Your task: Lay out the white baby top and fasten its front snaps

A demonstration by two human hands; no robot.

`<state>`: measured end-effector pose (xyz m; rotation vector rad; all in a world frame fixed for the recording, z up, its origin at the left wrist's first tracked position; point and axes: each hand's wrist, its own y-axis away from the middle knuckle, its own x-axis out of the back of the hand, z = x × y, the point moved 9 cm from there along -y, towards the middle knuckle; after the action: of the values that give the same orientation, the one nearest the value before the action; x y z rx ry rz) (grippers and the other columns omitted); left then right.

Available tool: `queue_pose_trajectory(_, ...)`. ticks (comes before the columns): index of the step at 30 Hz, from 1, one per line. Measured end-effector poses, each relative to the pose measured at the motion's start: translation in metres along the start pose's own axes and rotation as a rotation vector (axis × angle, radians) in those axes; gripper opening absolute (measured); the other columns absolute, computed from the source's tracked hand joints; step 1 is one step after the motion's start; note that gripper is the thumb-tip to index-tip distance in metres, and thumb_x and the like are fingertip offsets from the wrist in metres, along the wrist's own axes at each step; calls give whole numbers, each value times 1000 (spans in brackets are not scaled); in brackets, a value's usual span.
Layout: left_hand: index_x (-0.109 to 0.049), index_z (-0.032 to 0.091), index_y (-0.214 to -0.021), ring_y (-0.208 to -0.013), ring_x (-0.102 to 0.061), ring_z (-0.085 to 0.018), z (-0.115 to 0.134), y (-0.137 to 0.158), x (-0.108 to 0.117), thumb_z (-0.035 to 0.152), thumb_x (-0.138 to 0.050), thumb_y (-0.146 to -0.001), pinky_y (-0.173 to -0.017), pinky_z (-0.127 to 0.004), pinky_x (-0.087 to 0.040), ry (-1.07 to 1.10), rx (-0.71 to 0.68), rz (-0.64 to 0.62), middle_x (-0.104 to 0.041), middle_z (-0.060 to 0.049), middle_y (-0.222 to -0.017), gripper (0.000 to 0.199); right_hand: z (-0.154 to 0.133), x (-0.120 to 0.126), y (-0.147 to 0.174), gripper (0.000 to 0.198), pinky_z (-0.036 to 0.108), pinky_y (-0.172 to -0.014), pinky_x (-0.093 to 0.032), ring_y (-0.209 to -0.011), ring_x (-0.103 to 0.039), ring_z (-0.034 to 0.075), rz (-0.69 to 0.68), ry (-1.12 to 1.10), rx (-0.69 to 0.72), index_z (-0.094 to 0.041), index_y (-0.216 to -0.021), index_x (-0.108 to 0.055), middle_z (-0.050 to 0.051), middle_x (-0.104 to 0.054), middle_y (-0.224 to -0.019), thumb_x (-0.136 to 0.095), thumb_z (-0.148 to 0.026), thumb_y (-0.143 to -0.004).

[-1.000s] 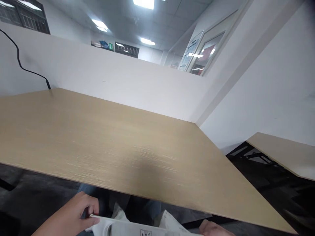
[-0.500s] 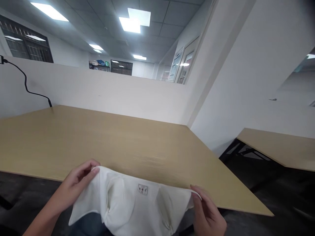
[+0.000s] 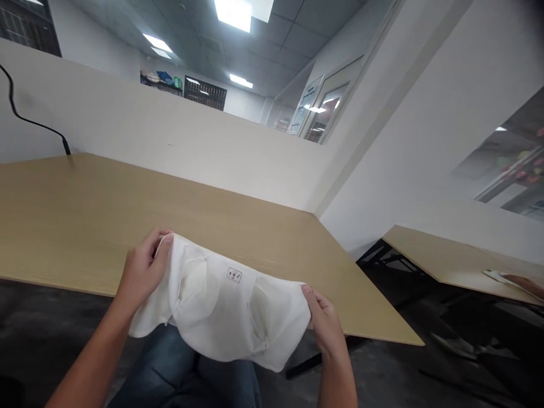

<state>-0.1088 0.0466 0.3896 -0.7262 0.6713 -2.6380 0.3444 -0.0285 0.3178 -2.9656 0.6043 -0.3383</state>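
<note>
Your step looks like holding the cloth (image 3: 227, 323) open at the desk's (image 3: 204, 204) near edge, left hand (image 3: 144, 263) and right hand (image 3: 327, 323) each pinching a top corner; moving it likely calls for even tension

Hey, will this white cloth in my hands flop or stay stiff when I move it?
Probably floppy: the white cloth sags in curves between the left hand and the right hand. It's likely light too, since a pinch at each upper end seems enough to hold it.
</note>
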Motion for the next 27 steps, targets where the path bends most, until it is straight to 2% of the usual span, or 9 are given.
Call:
queue_pose_trajectory(3,-65,20,-105,-66,-59,-18,-3,-40,-24,51,-42,-100,-64,-26,-40,-121,-72,-39,-65,1,-72,39,3,-19,-48,52,29,-69,-49,-75,-60,21,-52,-129,-19,-15,-88,-73,7,-70,-83,-71,-66,-77)
queue_pose_trajectory(5,-66,19,-108,-67,-61,-20,-16,-71,-50,47,-40,-101,-65,-28,-39,-207,-99,-86,-67,-1,-72,39,6,-30,-89,52,28,-70,-47,-77,-59,22,-18,-75,17,-14,-88,-71,7,-70,-84,-67,-66,-79)
queue_pose_trajectory(8,-66,18,-115,-83,-67,-24,-50,-111,-94,39,-36,-103,-71,-29,-41,-376,-102,-147,-74,-9,-92,39,3,-47,-150,53,28,-66,-40,-73,-53,20,87,281,223,-15,-75,-65,6,-63,-72,-50,-64,-88)
queue_pose_trajectory(10,-66,19,-117,-88,-68,-25,-76,-128,-124,37,-35,-104,-73,-30,-41,-492,-77,-214,-75,-12,-99,38,8,-64,-181,50,29,-68,-36,-72,-51,19,121,506,345,-15,-76,-64,6,-63,-73,-40,-55,-96)
queue_pose_trajectory(14,-63,21,-120,-89,-68,-24,-112,-142,-159,38,-34,-105,-73,-30,-40,-614,-30,-267,-75,-13,-101,37,37,-90,-221,43,28,-70,-32,-74,-52,18,129,784,327,-15,-90,-68,10,-68,-83,-38,-43,-103)
queue_pose_trajectory(17,-63,21,-118,-89,-68,-25,-131,-143,-172,38,-33,-106,-73,-30,-41,-650,-7,-294,-74,-13,-99,37,52,-95,-233,47,28,-67,-29,-72,-51,18,197,882,272,-15,-86,-69,12,-68,-82,-40,-48,-104)
queue_pose_trajectory(20,-62,22,-123,-91,-69,-26,-144,-142,-177,39,-33,-105,-74,-31,-42,-662,-23,-325,-74,-14,-100,38,60,-98,-240,57,29,-64,-27,-66,-46,17,191,846,280,-16,-68,-65,9,-63,-69,-45,-58,-100)
queue_pose_trajectory(24,-59,23,-133,-93,-69,-26,-152,-137,-172,46,-44,-101,-77,-31,-44,-632,-31,-358,-75,-13,-102,42,69,-90,-241,63,29,-61,-26,-59,-34,13,85,583,323,-19,-51,-45,-1,-40,-53,-51,-68,-89)
queue_pose_trajectory(27,-68,19,-108,-88,-67,-24,-158,-135,-165,43,-51,-97,-73,-30,-43,-592,-1,-374,-75,-11,-96,32,75,-86,-239,58,28,-59,-27,-60,-34,13,-54,351,329,-19,-54,-44,-2,-39,-56,-58,-69,-80)
